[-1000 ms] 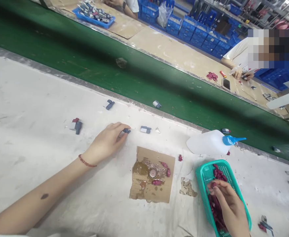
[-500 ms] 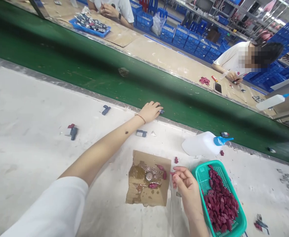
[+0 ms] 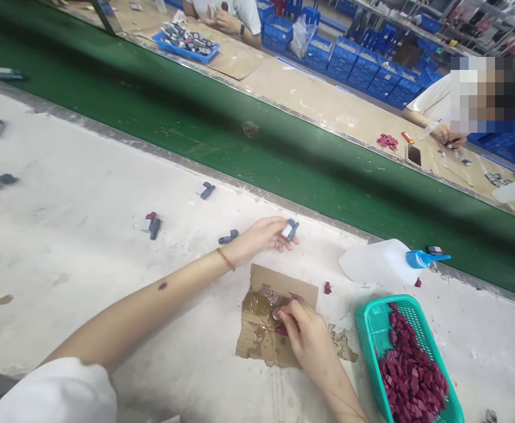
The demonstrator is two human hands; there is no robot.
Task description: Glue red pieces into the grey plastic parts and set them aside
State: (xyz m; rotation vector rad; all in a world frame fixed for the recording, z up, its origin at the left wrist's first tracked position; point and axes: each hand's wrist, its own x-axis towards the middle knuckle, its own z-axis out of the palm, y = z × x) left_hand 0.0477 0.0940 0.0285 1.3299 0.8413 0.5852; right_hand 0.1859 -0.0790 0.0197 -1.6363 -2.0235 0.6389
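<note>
Left hand now holds grey-white part; right hand moved over cardboard

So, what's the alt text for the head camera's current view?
A person's left hand holds a small blue-and-white part over a pale bench, while the right hand dips to wet cardboard near a green basket of maroon pieces.

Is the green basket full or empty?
Partly filled: dark red pieces heap up in the near part of the green basket, while bare mesh shows at its far left corner.
</note>
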